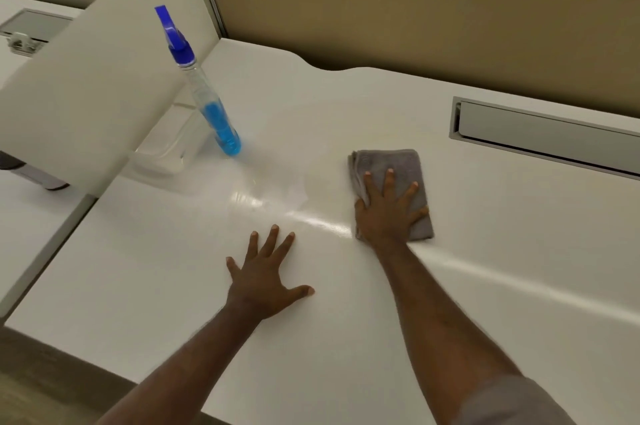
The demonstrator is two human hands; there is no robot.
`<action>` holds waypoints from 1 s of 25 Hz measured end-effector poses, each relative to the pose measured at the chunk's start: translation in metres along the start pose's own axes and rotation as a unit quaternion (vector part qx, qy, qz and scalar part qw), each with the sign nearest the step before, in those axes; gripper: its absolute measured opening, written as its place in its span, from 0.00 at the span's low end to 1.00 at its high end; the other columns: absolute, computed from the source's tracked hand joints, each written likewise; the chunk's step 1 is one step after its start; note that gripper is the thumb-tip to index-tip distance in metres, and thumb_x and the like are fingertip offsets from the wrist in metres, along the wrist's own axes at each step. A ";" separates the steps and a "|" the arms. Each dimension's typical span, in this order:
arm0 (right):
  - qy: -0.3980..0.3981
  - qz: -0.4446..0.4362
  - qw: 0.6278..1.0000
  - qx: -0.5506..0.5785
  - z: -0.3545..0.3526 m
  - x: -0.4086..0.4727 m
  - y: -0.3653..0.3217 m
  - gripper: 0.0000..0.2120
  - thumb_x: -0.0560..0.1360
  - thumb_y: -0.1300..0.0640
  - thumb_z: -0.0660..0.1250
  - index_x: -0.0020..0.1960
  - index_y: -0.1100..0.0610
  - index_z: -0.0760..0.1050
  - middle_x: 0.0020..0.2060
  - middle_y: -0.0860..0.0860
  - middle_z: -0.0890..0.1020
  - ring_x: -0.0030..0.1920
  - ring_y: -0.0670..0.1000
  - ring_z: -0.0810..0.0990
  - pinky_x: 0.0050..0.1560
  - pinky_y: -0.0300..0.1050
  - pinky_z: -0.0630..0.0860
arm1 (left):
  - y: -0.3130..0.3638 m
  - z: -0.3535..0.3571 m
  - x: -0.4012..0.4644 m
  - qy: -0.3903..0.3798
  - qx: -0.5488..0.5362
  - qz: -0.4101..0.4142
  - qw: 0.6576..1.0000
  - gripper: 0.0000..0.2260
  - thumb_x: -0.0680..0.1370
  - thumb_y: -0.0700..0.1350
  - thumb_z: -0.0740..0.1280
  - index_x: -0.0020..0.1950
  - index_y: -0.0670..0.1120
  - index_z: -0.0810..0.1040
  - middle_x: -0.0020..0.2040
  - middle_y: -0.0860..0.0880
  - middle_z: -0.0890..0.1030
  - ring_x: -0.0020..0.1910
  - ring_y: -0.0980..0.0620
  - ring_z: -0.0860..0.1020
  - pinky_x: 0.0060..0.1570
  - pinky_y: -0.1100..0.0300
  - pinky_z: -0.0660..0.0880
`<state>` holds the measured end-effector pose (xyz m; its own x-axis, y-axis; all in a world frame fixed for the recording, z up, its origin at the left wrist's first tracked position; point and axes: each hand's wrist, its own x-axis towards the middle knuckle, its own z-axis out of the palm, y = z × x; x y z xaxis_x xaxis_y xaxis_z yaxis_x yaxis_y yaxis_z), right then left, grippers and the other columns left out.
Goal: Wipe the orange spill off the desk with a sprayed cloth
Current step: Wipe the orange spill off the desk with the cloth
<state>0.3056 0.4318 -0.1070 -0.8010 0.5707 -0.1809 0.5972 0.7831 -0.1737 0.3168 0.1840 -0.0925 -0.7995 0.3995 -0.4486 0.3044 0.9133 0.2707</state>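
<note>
Pressing folded grey cloth (394, 179) flat on white desk (173, 286) with right hand (388, 210), fingers spread wide; resting left hand (266, 275) beside, fingers splayed.

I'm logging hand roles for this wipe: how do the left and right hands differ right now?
The right hand presses flat on the folded grey cloth; the left hand rests on the bare white desk. The right hand reaches farther across the desk, the left hand sits nearer the person. Both lie palm down, fingers spread.

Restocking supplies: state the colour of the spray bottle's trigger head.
Blue, over a clear spray bottle; the head view shows it.
</note>
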 end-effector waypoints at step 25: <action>-0.022 -0.262 0.964 -0.027 0.054 -0.093 -0.133 0.30 0.76 0.38 0.53 0.76 0.36 0.46 0.80 0.48 0.45 0.77 0.65 0.37 0.65 0.76 0.32 | -0.085 0.010 -0.049 0.020 -0.021 -0.054 0.998 0.48 0.63 0.77 0.62 0.76 0.67 0.42 0.75 0.60 0.31 0.77 0.46 0.33 0.69 0.28 0.43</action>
<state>0.3036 0.2613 -0.1194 -0.9890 0.0824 -0.1225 0.1061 0.9738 -0.2012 0.3352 0.0873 -0.1027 -0.8462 0.2954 -0.4435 0.1949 0.9462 0.2584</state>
